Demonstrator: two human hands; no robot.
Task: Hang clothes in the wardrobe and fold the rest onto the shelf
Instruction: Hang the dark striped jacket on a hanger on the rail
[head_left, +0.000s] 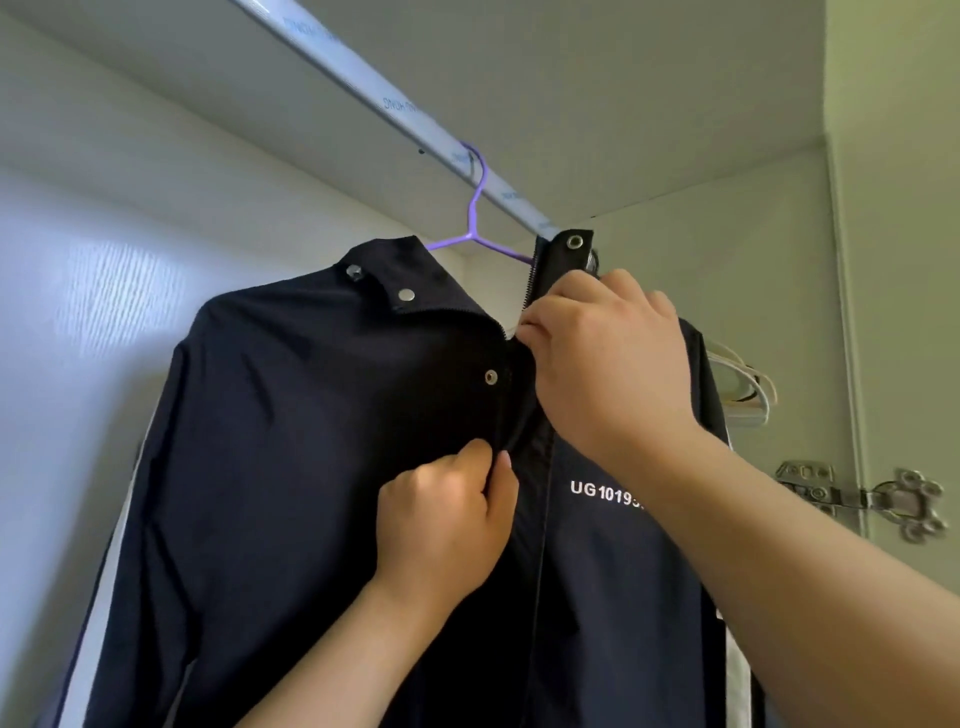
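Note:
A dark navy jacket (291, 441) with metal snaps and white chest lettering hangs on a purple hanger (474, 218). The hanger's hook is over the wardrobe rail (363, 78). My left hand (447, 514) pinches the jacket's front edge at mid-chest. Higher up, my right hand (608, 364) pinches the zipper area just below the collar, where the teeth show. The jacket is closed below my hands and open at the collar.
Pale empty hangers (743, 379) hang behind the jacket's right shoulder. A metal door hinge (862, 499) is fixed to the wardrobe's right wall. The white back wall (104, 260) stands to the left, and the wardrobe ceiling (571, 78) is close above the rail.

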